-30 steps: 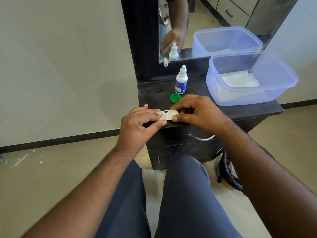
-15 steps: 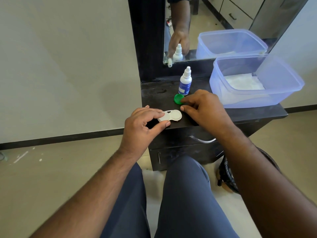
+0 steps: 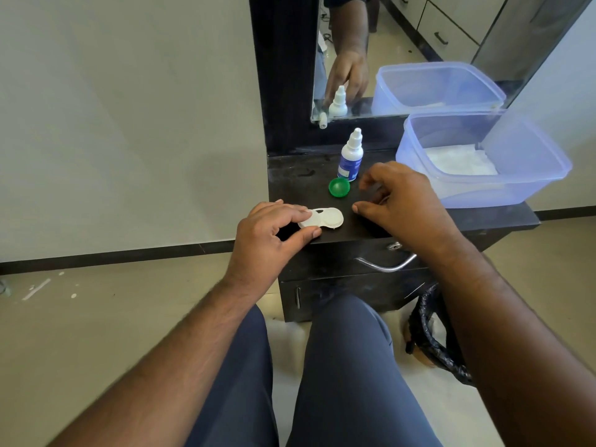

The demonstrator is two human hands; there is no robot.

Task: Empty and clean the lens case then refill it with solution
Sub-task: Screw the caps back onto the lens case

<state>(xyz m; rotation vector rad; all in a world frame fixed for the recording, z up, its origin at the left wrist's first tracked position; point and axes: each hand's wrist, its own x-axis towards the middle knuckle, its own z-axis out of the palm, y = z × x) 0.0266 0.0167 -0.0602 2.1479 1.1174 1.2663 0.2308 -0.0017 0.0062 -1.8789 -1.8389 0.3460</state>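
Lens case [image 3: 322, 218]: white, flat on front edge of dark cabinet top [image 3: 300, 179]; left end pinched by left hand [image 3: 271, 235] between fingers and thumb, likely to steady it. Right well uncovered; contents not discernible. Right hand [image 3: 398, 200]: hovering just right of case, fingers loosely curled, holding nothing. Green cap [image 3: 339, 187]: off, hollow side up, behind case. Solution bottle [image 3: 351, 156]: upright, nozzle capped, near cap. Plastic tub [image 3: 503, 188]: translucent, open, white tissue-like material inside.
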